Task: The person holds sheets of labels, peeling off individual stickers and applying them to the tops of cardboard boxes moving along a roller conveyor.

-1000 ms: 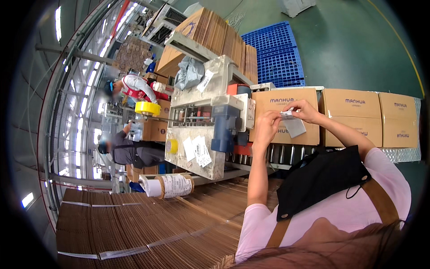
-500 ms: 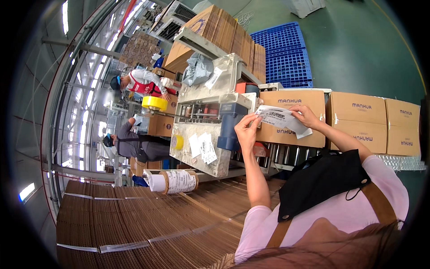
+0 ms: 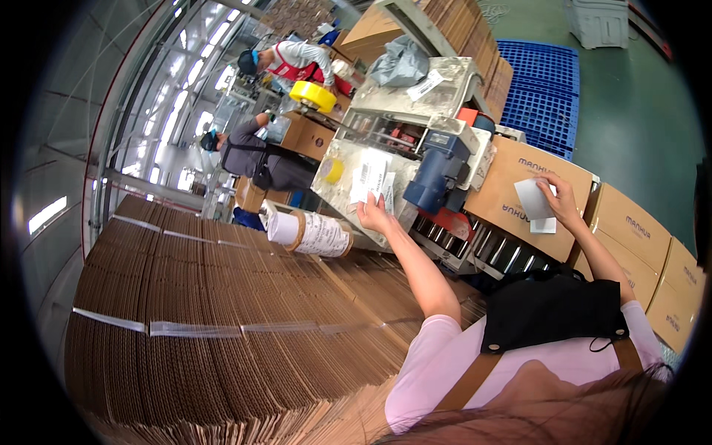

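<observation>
Left hand (image 3: 375,216): your fingers pinch printed label (image 3: 369,172), left of blue motor (image 3: 436,176)
Right hand (image 3: 564,202): your fingers pinch white sheet (image 3: 529,199), right of blue motor

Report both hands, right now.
Left hand: at the printed papers; whether it grips one cannot be told.
Right hand: closed, holding a white sheet.

A white printed label sheet (image 3: 371,170) slants across the machine's scuffed plate (image 3: 348,204), reaching close to its far edge, its near end at the left hand (image 3: 376,216). The right hand (image 3: 562,202) pinches a blank-faced pale sheet (image 3: 531,199), tilted above the carton's (image 3: 498,174) top.
</observation>
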Demonstrator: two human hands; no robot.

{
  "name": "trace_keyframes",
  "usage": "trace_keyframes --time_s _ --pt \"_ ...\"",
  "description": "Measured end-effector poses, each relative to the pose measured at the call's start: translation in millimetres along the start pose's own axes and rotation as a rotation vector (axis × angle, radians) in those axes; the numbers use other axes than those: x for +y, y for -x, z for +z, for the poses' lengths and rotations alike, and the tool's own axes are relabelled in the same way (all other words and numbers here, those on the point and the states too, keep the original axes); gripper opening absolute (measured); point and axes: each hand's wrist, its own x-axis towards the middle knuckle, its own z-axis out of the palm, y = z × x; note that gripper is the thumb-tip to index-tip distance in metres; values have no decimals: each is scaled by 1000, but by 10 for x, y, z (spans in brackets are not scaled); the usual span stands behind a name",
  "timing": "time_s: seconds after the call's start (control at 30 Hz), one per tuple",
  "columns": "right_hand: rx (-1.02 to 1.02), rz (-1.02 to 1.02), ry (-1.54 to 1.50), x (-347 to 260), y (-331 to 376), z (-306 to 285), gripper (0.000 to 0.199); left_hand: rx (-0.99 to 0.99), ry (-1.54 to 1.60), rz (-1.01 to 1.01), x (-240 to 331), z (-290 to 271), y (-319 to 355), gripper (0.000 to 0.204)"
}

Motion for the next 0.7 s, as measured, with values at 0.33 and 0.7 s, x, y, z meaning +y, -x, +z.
trace_keyframes --time_s 0.33,0.7 --pt "-4 -104 45 -273 118 -152 9 -258 -813 501 217 -67 1139 36" --pt "-225 -234 158 -695 739 -400 47 -1208 5 -903 -571 192 2493 100"
